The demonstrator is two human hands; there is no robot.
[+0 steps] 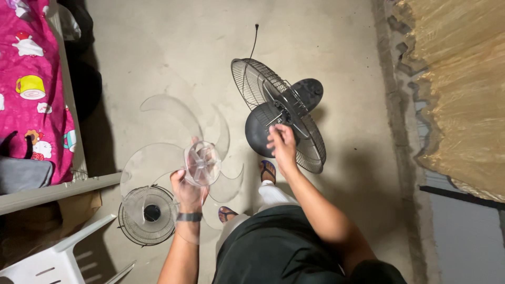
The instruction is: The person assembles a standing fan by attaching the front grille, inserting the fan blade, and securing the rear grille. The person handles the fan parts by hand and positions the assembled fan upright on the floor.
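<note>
**Fan Disassembly: Hand and Component Positions**

You stood over a bare concrete floor (158,47) that filled most of the view. Along your left edge lay a bed with a pink patterned cover (26,79), and a tan curtain (463,94) hung down the right edge. A white plastic chair (58,260) occupied the lower left corner.

The fan body (279,113) stood on the floor ahead of your right side — a black motor housing with the rear wire guard still mounted around it, tilted so that the motor shaft faced toward you. A thin black cord ran away from it across the floor.

You held the clear fan blade (181,152) up above the floor at your left; its translucent vanes spread around a clear central hub. Beneath it, resting flat on the floor, was the front wire guard (147,215) — separate from the fan body and well apart from it.

Your left hand (187,192), with a dark band at the wrist, was closed around the hub of the blade, fingers wrapped on its rim. Your right hand (283,144) rested at the centre of the rear guard, fingers narrowly curled at the motor shaft; what they pinched could not be determined.
</note>
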